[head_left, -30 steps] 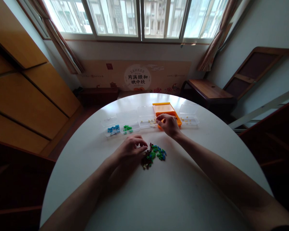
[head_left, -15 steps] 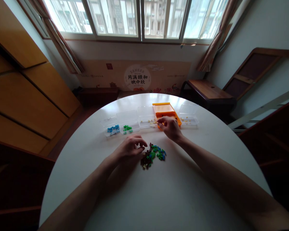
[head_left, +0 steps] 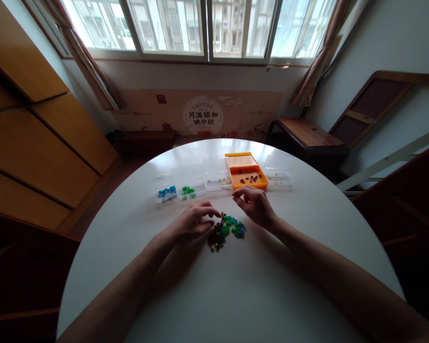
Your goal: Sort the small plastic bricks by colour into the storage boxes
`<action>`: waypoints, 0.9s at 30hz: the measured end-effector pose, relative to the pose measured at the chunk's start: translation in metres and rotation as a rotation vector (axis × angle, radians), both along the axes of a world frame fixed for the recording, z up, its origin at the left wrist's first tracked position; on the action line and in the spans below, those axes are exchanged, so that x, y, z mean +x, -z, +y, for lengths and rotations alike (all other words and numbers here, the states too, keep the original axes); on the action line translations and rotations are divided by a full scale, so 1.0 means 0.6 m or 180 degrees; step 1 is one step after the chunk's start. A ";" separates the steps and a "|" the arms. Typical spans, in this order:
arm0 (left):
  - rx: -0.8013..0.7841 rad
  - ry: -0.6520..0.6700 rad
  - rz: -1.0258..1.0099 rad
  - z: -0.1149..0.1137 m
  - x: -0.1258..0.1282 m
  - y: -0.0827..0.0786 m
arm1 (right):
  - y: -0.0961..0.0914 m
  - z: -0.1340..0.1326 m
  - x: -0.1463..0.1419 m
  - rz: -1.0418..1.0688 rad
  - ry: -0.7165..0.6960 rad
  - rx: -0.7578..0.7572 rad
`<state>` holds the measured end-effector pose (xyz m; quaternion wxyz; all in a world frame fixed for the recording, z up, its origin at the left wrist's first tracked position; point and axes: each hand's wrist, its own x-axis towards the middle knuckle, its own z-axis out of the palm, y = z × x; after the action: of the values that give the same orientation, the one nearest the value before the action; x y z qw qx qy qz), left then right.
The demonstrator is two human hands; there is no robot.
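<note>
**Right hand is backing off the orange box**

So from the head camera, the right hand (head_left: 255, 205) is drawing back from the orange box (head_left: 246, 172) and is now hovering between it and the brick pile (head_left: 221, 232). That's leaving the box's inside in plain sight, with a few dark brown pieces (head_left: 255, 179) lying scattered in it. Its grip is curling, thumb near forefinger; I can't tell if anything's being pinched. The left hand (head_left: 196, 219) is staying beside the pile, its grip looking loose, forefinger reaching to the top edge; can't tell if it's touching.

The pile itself is sitting on the white worktop (head_left: 214, 295), between the hands and nearer the left: tiny bricks, all jumbled, brown and a few pale ones showing on the left, green in the middle, blue mixing in on the right.
</note>
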<state>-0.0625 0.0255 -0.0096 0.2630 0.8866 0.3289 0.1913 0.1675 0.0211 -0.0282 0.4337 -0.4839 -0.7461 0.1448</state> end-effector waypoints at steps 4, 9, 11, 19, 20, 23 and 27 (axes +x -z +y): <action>0.0205 0.0137 0.0010 -0.002 0.004 0.008 | 0.001 -0.003 0.001 -0.0046 0.0042 -0.0010; 0.0440 0.0260 -0.0041 -0.003 0.009 0.019 | 0.006 -0.006 0.003 -0.0053 0.0033 -0.0033; 0.0439 0.0235 -0.0056 -0.003 0.010 0.022 | 0.008 -0.007 0.003 -0.0061 0.0028 -0.0037; 0.0400 0.0012 -0.0027 0.000 0.011 0.029 | 0.015 -0.008 0.003 -0.0053 -0.0083 -0.0006; 0.0391 -0.0013 -0.0039 0.000 0.012 0.030 | 0.015 -0.009 0.002 -0.0043 -0.0106 -0.0003; 0.0363 -0.0017 -0.0113 0.001 0.014 0.028 | 0.016 -0.011 -0.001 -0.0028 -0.0187 -0.0009; 0.0449 -0.0055 -0.0358 0.001 0.020 0.022 | 0.012 -0.017 -0.006 0.0008 -0.0285 -0.0109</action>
<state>-0.0507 0.0261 -0.0228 0.2163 0.8879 0.3071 0.2657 0.1638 0.0109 -0.0357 0.4194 -0.4573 -0.7639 0.1775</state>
